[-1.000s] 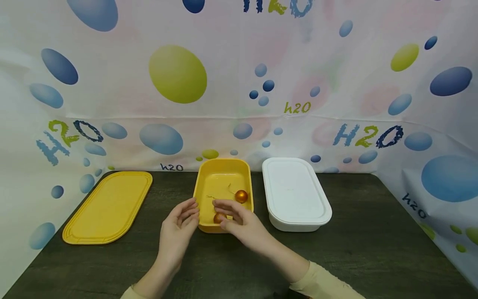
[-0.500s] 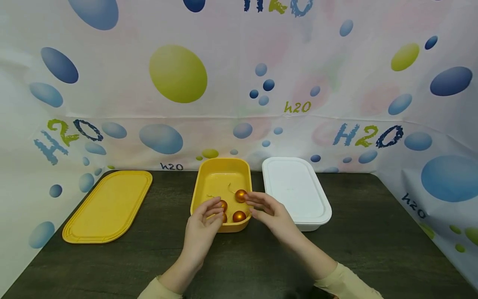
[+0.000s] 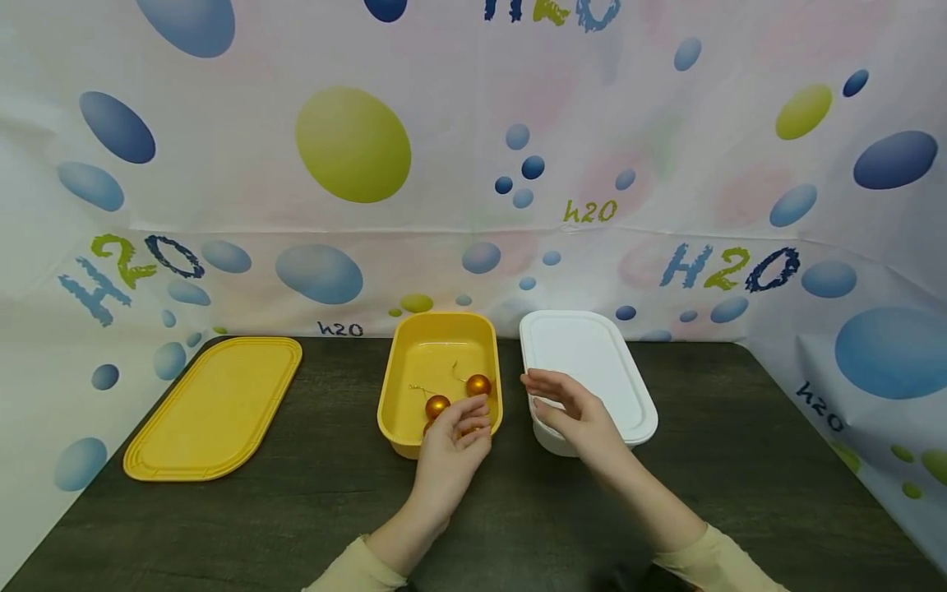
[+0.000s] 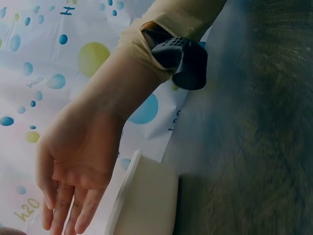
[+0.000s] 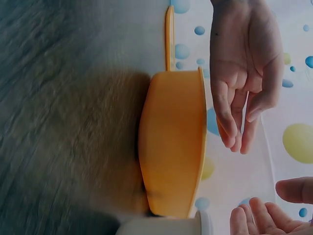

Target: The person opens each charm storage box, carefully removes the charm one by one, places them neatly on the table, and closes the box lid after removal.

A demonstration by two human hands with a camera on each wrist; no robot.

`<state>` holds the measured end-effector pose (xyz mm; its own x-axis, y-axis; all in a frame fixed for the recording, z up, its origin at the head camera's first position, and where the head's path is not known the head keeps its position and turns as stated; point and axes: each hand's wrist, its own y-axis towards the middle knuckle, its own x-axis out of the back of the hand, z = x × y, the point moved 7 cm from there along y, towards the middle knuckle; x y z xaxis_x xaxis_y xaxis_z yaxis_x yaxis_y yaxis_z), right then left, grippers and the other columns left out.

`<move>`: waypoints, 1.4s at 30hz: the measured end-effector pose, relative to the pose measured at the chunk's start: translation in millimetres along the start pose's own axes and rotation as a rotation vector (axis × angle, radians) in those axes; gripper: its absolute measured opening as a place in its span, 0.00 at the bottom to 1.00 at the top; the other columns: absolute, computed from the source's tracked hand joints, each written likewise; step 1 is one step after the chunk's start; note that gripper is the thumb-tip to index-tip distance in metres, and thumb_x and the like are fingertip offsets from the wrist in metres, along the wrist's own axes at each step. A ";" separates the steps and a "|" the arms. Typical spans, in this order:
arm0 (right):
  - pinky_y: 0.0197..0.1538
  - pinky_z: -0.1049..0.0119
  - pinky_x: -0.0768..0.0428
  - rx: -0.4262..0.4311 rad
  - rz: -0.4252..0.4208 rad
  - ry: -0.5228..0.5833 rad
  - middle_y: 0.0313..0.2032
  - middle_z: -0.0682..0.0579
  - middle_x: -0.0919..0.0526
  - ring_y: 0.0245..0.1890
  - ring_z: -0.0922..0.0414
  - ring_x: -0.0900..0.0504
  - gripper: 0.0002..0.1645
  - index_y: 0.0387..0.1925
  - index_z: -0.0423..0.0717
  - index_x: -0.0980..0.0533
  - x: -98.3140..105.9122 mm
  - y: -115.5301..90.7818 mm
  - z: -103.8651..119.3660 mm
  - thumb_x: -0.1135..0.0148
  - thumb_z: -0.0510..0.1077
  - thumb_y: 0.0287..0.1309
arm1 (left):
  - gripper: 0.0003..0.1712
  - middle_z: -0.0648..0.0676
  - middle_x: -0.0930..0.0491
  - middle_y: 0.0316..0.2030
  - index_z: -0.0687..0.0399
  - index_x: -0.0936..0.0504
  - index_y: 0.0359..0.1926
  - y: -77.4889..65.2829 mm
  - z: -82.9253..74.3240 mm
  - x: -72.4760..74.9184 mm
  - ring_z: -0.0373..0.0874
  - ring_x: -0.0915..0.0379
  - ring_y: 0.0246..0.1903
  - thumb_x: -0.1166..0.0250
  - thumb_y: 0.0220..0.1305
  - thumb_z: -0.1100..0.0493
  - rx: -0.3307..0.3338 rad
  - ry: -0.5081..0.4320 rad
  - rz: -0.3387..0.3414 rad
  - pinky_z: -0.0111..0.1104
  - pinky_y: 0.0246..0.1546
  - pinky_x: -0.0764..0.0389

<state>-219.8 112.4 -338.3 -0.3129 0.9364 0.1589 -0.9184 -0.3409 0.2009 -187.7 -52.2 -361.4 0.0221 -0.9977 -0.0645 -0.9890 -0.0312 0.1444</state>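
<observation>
An open yellow container [image 3: 399,362] stands in the middle of the head view with several orange Christmas baubles [image 3: 478,386] inside. Two baubles show fully; others are partly behind my left hand [image 3: 453,452]. That hand hovers over the container's front edge, palm turned inward, fingers loosely bent and apparently holding nothing. My right hand [image 3: 580,415] is above the left side of a lidded white container [image 3: 584,362], fingers relaxed and nothing in them. The left wrist view shows the right hand [image 4: 80,152] with its palm bare. In the right wrist view, the left hand [image 5: 244,73] hangs above the yellow container [image 5: 173,142].
A yellow lid [image 3: 214,411] lies flat on the dark table [image 3: 311,510], left of the yellow container. A white sheet [image 3: 459,148] printed with coloured dots covers the wall behind and both sides.
Both hands have moved to the right, still apart. The left hand went from the yellow container's left side to its front; the right hand from above it to the white container. Baubles stayed put.
</observation>
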 end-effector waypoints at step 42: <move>0.69 0.46 0.48 -0.082 -0.103 -0.346 0.70 0.40 0.43 0.71 0.42 0.51 0.34 0.70 0.37 0.43 72.1 -12.2 -15.0 0.45 0.37 0.65 | 0.52 0.61 0.59 0.73 0.58 0.57 0.75 6.3 29.1 -72.6 0.53 0.56 0.70 0.36 0.55 0.67 0.002 0.155 0.235 0.44 0.67 0.45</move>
<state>-234.8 185.4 -343.8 -0.1300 0.8773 0.4621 -0.9616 -0.2251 0.1568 -199.8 21.8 -384.5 -0.1858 -0.9750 0.1221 -0.9700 0.2018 0.1356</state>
